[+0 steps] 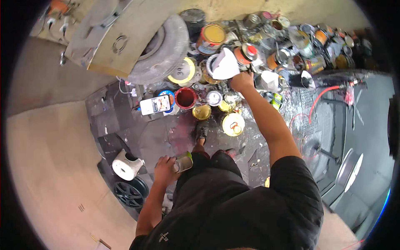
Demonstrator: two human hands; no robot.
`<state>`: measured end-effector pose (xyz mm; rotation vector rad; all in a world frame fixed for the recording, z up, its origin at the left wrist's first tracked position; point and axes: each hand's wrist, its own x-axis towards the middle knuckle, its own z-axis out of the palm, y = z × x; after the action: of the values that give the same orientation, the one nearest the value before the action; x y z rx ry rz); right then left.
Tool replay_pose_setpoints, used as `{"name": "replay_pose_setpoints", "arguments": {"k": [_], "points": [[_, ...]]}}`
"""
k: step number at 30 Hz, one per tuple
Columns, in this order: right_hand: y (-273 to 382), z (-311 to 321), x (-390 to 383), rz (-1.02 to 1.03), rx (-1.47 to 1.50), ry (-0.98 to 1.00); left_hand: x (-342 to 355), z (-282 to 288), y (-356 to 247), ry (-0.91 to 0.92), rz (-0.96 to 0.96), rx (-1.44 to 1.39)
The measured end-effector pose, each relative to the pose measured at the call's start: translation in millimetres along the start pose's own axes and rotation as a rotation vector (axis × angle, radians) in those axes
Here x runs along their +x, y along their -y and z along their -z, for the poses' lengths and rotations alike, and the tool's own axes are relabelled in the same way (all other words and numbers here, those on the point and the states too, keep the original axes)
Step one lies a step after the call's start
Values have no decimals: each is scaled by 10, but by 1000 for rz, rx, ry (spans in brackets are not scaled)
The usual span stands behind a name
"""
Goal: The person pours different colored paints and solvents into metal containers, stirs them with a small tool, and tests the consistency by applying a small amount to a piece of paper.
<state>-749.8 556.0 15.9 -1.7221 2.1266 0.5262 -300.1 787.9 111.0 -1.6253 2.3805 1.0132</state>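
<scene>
My left hand [165, 170] is wrapped round a small translucent cup with a green rim [183, 162], tilted beside my left thigh. Stretched far forward, my right hand [242, 82] is among the crowded cans, its fingers curled; what they hold, if anything, is hidden. Just left of it stands a white paper cone [225, 65], and beyond it a can with a red cap [246, 54]. Nearer to me are an open can with dark red inside [185, 98], a small white-rimmed can [214, 98] and a yellowish can [201, 112].
A phone [155, 105] with a lit screen rests by the blue-rimmed can. Behind it leans a tyre [168, 50]. One lidded can [233, 124] stands on the floor ahead of my feet. A black wheel rim [131, 192] lies left; a red hose [320, 98] curves at right.
</scene>
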Motion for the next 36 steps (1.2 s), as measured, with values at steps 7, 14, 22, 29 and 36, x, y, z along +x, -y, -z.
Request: {"name": "replay_pose_setpoints", "arguments": {"k": [7,14,22,29,36], "points": [[-525,-83,-1629,1,1009,-66,636,-155,-346,-78,-306,-55],[-513,-646,-3847,-88,1354,-182,1059,-238,-1506,13,-690,-77],[-662,-1025,-5274,-297,1277,-325,651,-894,-2726,218,-930,74],[-921,-1875,-6354,-571,1472,-500,-8,-1732,-3611,418,-1077,140],[-1195,-2549,-7196,-483,1156,-935,-761,-2739,-4300,634,-1416,251]]}}
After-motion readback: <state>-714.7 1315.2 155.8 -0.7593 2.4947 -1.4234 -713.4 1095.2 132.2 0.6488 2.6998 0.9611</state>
